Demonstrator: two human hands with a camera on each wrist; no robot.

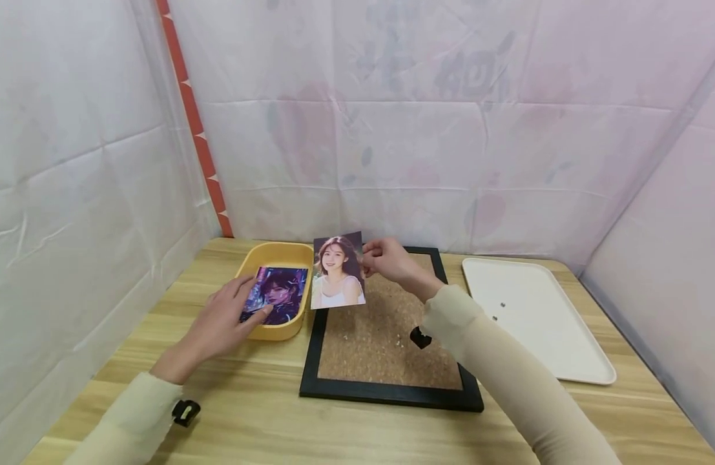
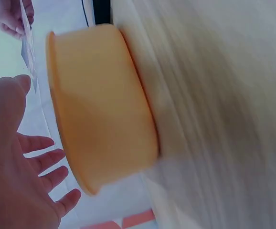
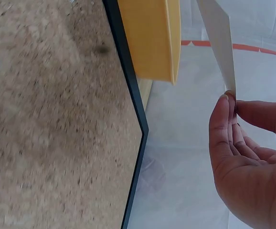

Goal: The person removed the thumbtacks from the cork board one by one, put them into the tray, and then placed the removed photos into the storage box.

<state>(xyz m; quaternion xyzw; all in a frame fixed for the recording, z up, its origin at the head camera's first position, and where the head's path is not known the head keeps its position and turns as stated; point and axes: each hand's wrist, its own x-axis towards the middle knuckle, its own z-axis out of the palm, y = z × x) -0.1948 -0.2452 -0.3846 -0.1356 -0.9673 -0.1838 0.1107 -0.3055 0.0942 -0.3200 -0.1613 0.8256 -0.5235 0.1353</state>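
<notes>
My right hand [image 1: 392,261] pinches a photo print [image 1: 338,271] by its right edge, thumb against fingers, and holds it up over the far left corner of a black-framed cork board [image 1: 386,336]. The print shows a portrait in a white top; in the right wrist view its pale back [image 3: 220,43] shows. My left hand [image 1: 226,316] hovers at the near left of a yellow bin [image 1: 278,332], fingers relaxed and spread, the palm bare in the left wrist view. A dark purple illustrated print [image 1: 284,290] lies in the bin, partly covered by that hand.
On the right stands a white tray [image 1: 537,323] with two small metallic bits [image 1: 502,305] on it. Small white specks [image 1: 398,340] lie on the cork. White sheeting [image 1: 404,142] hangs behind and along both sides of the wooden table [image 1: 247,400].
</notes>
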